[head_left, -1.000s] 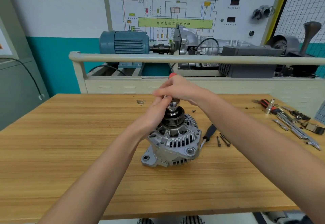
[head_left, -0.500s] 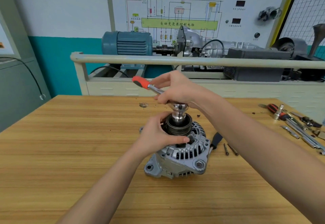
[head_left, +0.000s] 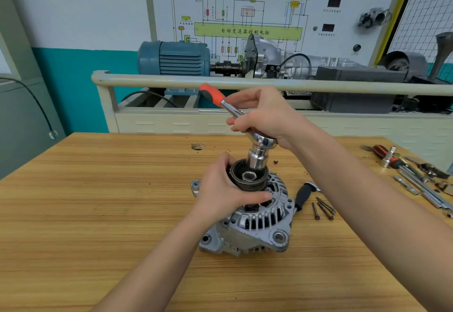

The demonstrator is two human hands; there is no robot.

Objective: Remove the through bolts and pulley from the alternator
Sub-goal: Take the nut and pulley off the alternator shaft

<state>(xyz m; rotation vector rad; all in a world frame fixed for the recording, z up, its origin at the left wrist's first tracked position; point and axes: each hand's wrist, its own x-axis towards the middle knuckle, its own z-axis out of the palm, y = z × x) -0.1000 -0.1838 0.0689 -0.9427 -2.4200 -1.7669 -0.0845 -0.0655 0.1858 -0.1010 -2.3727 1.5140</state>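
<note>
Pulley [head_left: 247, 177] dark, grooved, hex nut [head_left: 249, 176] exposed inside.

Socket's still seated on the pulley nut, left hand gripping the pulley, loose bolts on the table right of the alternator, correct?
Not quite: the head view shows the socket lifted off, leaving the nut exposed. The left hand does grip the pulley; loose bolts lie right of the alternator.

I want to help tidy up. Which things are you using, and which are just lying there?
In use:
alternator
pulley, held by left hand
pulley nut
ratchet with socket, in right hand
loose bolts, already out

Lying about:
black-handled tool
tool pile at right
blue motor behind
</note>
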